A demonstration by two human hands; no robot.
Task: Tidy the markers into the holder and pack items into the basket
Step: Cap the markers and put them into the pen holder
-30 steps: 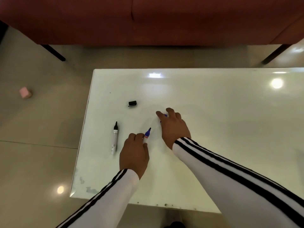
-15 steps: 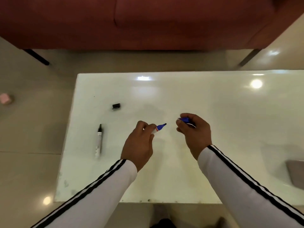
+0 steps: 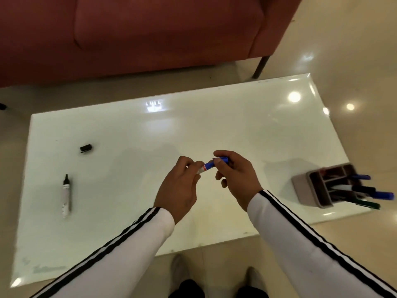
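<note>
My left hand (image 3: 179, 188) grips a blue marker (image 3: 206, 166) by its white barrel, above the middle of the white table (image 3: 214, 130). My right hand (image 3: 236, 179) pinches the blue cap (image 3: 223, 160), which sits over the marker's tip. A black marker (image 3: 66, 195) without its cap lies at the left of the table, and its black cap (image 3: 86, 148) lies farther back. A grey holder (image 3: 318, 188) with several markers in it stands at the table's right edge.
A red sofa (image 3: 150, 33) stands behind the table on dark legs. Beige tile floor surrounds the table. My shoes (image 3: 214, 278) show below the near edge. No basket is in view.
Both hands lifted off the table and came together; the blue cap now meets the marker tip. The view swung right, so the holder has come into sight.
</note>
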